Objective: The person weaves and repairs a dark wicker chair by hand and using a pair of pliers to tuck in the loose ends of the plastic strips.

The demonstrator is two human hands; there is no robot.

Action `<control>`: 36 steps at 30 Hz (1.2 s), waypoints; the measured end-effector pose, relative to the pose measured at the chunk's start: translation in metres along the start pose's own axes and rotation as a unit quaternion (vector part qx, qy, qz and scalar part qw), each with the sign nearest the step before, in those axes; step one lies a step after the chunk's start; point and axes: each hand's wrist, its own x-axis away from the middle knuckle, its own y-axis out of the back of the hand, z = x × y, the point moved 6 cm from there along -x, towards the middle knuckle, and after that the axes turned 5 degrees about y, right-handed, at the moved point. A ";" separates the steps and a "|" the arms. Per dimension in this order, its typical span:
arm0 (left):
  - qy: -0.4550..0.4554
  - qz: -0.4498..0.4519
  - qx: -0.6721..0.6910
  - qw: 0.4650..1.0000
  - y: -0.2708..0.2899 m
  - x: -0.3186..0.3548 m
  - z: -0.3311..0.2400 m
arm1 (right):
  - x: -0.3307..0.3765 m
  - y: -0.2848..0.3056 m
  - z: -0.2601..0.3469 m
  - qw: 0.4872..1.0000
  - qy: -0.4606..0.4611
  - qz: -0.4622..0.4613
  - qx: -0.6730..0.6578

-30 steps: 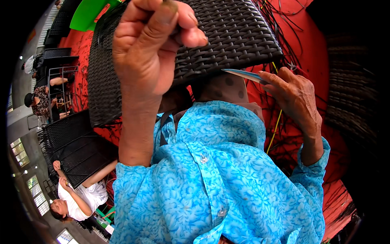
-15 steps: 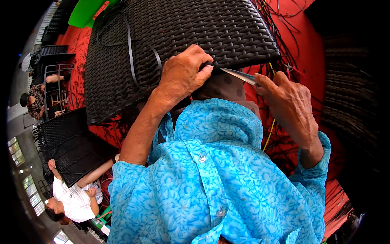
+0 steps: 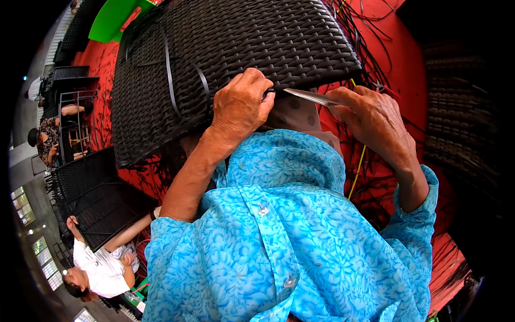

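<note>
A dark woven wicker panel (image 3: 257, 43) lies across my lap, its near edge at my hands. My left hand (image 3: 241, 110) is closed at that edge, pinching a short piece of black strip (image 3: 268, 93) between thumb and fingers. To its right, my right hand (image 3: 375, 121) grips a knife (image 3: 311, 97) whose pointed metal blade aims left, its tip just short of the left fingers. The palm hides the handle. Two loose flat strips (image 3: 169, 70) arch up from the panel's left part.
Loose black strands and a yellow strip (image 3: 358, 172) lie on the red floor (image 3: 405, 64) at right. Red-handled pliers (image 3: 383, 88) lie there too. A green plastic object (image 3: 110, 21) is at upper left. A co-worker in white (image 3: 104, 268) holds another dark panel (image 3: 102, 198); others work farther back.
My left hand has moved slightly down and left, and the knife a little left with it. The panel has shifted slightly left in view. Both holds stay the same.
</note>
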 end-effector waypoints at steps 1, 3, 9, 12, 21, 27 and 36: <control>-0.011 -0.011 -0.013 1.000 0.000 0.000 -0.001 | 0.001 0.001 0.001 0.999 0.024 -0.030 -0.006; -0.023 -0.022 -0.026 0.999 -0.001 -0.001 -0.001 | 0.002 0.000 0.001 0.997 0.047 -0.058 -0.005; -0.075 -0.014 -0.066 0.995 -0.008 0.001 -0.003 | 0.005 -0.002 0.011 0.992 0.046 -0.060 0.099; -0.068 -0.025 -0.044 0.996 -0.010 0.001 0.000 | 0.001 0.001 0.013 0.987 0.062 -0.074 0.130; -0.036 -0.005 0.040 0.999 -0.008 0.000 0.011 | -0.012 0.007 0.003 0.986 0.132 -0.058 0.082; -0.026 0.000 0.050 0.998 -0.007 -0.001 0.011 | -0.021 -0.002 -0.019 0.972 0.210 -0.088 0.063; -0.025 0.013 0.070 0.997 -0.008 -0.002 0.014 | -0.025 -0.006 -0.019 0.978 0.191 -0.087 -0.002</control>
